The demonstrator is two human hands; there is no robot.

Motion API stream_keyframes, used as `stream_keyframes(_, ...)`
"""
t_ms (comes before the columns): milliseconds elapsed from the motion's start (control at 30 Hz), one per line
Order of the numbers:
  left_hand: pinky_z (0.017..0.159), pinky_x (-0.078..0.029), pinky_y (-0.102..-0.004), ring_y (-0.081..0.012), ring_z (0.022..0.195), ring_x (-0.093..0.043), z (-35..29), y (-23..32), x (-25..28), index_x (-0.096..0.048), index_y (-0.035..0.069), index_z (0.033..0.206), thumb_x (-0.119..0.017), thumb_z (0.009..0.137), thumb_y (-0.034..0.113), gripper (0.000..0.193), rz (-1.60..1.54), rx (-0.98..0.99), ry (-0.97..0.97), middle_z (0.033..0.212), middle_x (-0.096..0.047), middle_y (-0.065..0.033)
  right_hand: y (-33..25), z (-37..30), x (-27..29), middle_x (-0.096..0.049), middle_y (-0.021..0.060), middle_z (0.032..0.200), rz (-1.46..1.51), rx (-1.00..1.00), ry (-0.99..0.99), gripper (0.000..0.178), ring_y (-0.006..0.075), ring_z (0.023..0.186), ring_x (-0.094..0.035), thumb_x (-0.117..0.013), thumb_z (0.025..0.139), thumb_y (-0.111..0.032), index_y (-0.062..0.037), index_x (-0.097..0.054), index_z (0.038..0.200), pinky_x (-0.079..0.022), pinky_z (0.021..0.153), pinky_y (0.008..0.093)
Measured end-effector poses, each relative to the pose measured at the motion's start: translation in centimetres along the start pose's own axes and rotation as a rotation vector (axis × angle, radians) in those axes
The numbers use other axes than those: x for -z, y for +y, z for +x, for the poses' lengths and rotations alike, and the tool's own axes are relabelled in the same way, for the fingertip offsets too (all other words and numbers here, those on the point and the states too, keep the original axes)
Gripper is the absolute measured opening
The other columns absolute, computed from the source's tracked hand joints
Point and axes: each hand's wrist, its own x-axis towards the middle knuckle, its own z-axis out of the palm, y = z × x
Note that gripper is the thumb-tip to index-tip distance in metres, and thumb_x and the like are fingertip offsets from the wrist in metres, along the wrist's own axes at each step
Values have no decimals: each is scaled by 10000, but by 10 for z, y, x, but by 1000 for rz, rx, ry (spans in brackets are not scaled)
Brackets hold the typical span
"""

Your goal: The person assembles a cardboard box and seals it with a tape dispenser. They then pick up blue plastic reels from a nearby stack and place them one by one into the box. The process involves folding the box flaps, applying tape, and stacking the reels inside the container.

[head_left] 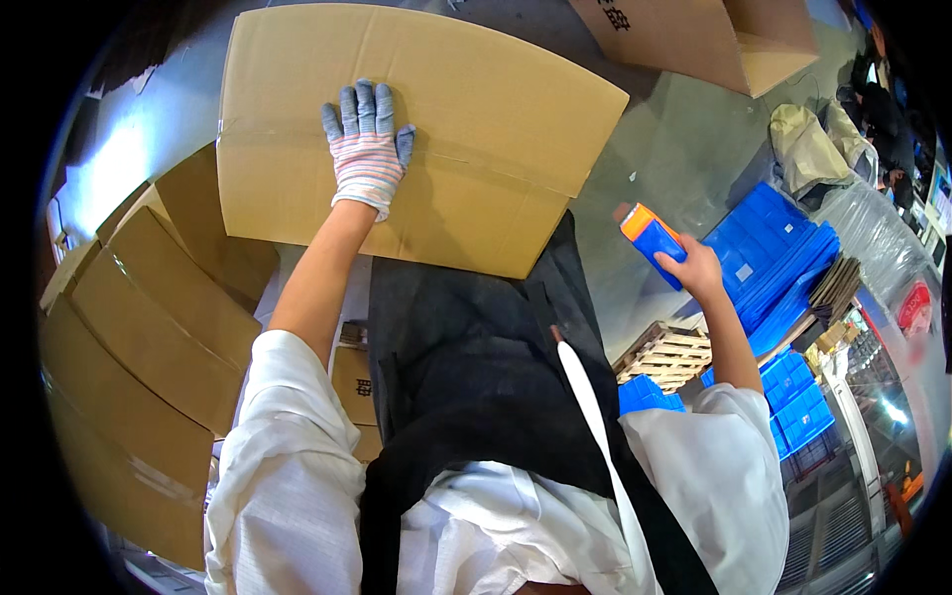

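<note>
Boxes (149, 327) of brown card sit stacked on the left. Next, the gloved left hand (365, 149) lies open and flat on a big cardboard box (476, 109). Off to the right, the bare right hand (694, 268) grips a blue and orange tool (652, 238) above the floor.
</note>
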Motion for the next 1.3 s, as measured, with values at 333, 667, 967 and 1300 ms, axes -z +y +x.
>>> stream_keyframes(333, 1141, -81, -581, -383, 1422, -184, -4, -13, 8, -329, 69, 1442, -567, 839, 440, 747, -120, 85, -183, 1527, -234, -203, -139, 118, -130, -678, 171, 1050, 462, -288, 182, 391, 306, 995, -638, -578, 885, -308, -34, -587, 1164, -480, 839, 410)
stream_keyframes(667, 961, -431, -431, -352, 1119, -551, 26, -241, 71, -591, 103, 1212, -320, 948, 515, 560, -491, 996, -259, 1235, -583, -176, -175, 136, -119, -587, 106, 1183, 1332, -240, 368, 419, 220, 1012, -592, -642, 885, -165, 66, -506, 1207, -491, 841, 357)
stream_keyframes(967, 889, -465, -406, -334, 1025, -607, 14, -200, 400, -647, 95, 1147, -309, 932, 596, 642, -156, 866, 108, 1094, -656, -165, -253, 19, -63, -606, 49, 1091, 1841, -45, -140, 329, 200, 871, -619, -542, 920, -270, -84, -531, 1190, -527, 688, 316)
stream_keyframes(1300, 926, -470, -405, -307, 1097, -597, -213, -22, 821, -577, 86, 1223, -477, 920, 225, 348, 734, 744, 651, 1205, -600, -179, -402, -154, 148, -598, 13, 1066, 1809, 818, -265, 291, 163, 914, -597, -554, 937, -252, -124, -536, 1197, -520, 726, 298)
